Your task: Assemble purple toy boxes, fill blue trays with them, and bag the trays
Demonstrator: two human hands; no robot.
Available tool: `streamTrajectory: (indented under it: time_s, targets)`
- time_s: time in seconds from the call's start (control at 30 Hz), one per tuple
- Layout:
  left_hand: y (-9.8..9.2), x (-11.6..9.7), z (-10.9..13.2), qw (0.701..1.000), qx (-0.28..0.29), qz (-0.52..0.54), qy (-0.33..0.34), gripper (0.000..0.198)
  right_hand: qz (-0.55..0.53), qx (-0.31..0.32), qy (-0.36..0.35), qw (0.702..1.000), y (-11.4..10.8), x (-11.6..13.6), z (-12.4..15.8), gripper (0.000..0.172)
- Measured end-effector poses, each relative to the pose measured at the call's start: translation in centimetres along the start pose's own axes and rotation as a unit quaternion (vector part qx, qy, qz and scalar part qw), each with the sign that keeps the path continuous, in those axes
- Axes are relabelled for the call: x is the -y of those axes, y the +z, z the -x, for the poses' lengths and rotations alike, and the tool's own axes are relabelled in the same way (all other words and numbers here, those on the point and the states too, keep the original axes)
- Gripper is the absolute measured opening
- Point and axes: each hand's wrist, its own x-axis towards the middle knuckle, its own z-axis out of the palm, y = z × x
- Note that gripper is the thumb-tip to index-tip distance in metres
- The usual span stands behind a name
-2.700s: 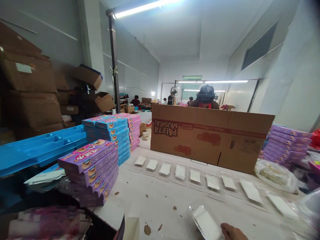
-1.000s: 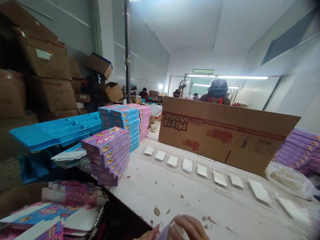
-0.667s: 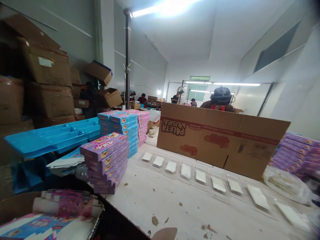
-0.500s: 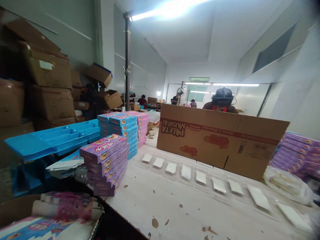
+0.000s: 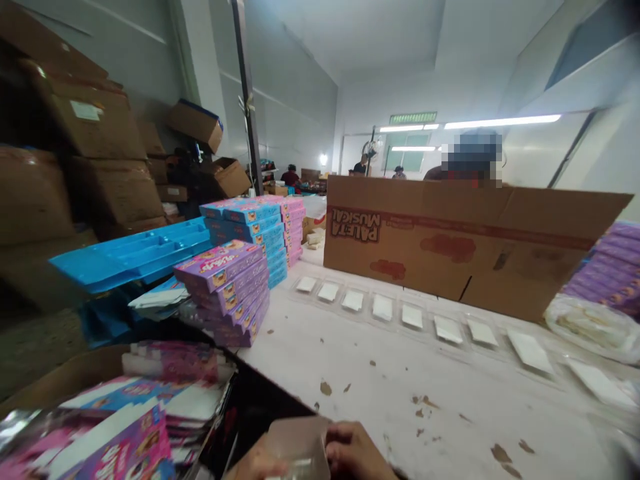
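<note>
Both my hands sit at the bottom edge of the view, just in front of the white table (image 5: 400, 373). They hold a small carton (image 5: 297, 443) with its plain brown-grey side facing me. My right hand (image 5: 356, 455) curls its fingers over the carton's right edge. My left hand (image 5: 254, 465) grips its left side and is partly cut off by the frame. Left of my hands, an open box holds flat printed cartons (image 5: 130, 427) in pink, purple and blue.
A row of clear trays with white cards (image 5: 413, 315) crosses the table. Behind it lies a large cardboard box (image 5: 450, 240), with a person beyond it. Purple boxes (image 5: 227, 287), blue boxes (image 5: 250, 227) and blue plastic trays (image 5: 130, 253) stand left; a plastic bag (image 5: 590, 327) lies right.
My hands, out of view half a second ago, are back at the bottom edge with the carton between them. The view has tipped down and slightly left.
</note>
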Motion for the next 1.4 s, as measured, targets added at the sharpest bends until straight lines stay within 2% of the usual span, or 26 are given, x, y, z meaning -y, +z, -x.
streamTrajectory:
  time_s: [0.07, 0.13, 0.27, 0.33, 0.43, 0.53, 0.7, 0.83, 1.03, 1.23, 1.3, 1.33, 1.4]
  targets:
    - [-0.3, 1.1, -0.9, 0.999, 0.022, 0.035, -0.002, 0.061, -0.032, 0.021, 0.007, 0.999, 0.8, -0.2, -0.7, 0.036]
    - [-0.8, 2.1, -1.9, 0.998, 0.041, 0.044, 0.003, 0.061, 0.010, 0.008, -0.013, 1.000, 1.2, -0.3, -1.6, 0.034]
    - [-2.3, 2.7, -3.1, 0.998, 0.009, -0.060, 0.032, 0.066, 0.054, 0.000, -0.007, 0.999, 0.8, -0.5, -2.9, 0.030]
    - [-2.7, 2.3, -3.2, 0.993, 0.011, -0.113, 0.044, 0.070, 0.057, 0.035, -0.003, 0.998, 0.3, 0.0, -2.9, 0.037]
    - [-2.7, 1.9, -2.7, 0.988, 0.013, -0.133, 0.075, 0.072, 0.074, 0.099, 0.012, 0.992, -0.4, 1.3, -2.6, 0.050]
    - [-2.1, 1.9, -1.9, 0.986, -0.009, -0.137, 0.097, 0.060, 0.125, 0.105, 0.002, 0.987, -0.7, 2.0, -2.5, 0.048]
    - [-1.5, 1.8, -1.0, 0.969, -0.062, -0.206, 0.125, 0.041, 0.154, 0.140, -0.072, 0.975, -0.8, 1.1, -2.8, 0.039]
    - [-1.5, 1.9, -0.9, 0.954, -0.074, -0.251, 0.143, 0.032, 0.191, 0.124, -0.112, 0.967, -0.5, 0.2, -2.6, 0.035]
    - [-1.5, 2.4, -0.7, 0.947, -0.021, -0.266, 0.179, 0.029, 0.219, 0.075, -0.140, 0.963, -0.6, -1.6, -0.7, 0.033]
    - [-0.7, 2.6, -0.4, 0.900, 0.055, -0.367, 0.228, 0.035, 0.195, -0.001, -0.138, 0.971, 0.4, -2.7, 2.2, 0.041]
    - [-0.6, 2.5, -0.6, 0.901, 0.050, -0.374, 0.214, 0.034, 0.158, -0.062, -0.116, 0.979, 0.3, -2.2, 4.6, 0.049]
    - [-0.6, 2.5, -0.7, 0.904, 0.040, -0.373, 0.207, 0.034, 0.142, -0.112, -0.099, 0.978, -0.3, -1.9, 6.3, 0.052]
    - [-0.7, 2.5, -0.8, 0.908, 0.019, -0.371, 0.194, 0.032, 0.137, -0.261, -0.065, 0.953, -2.9, -1.0, 10.8, 0.051]
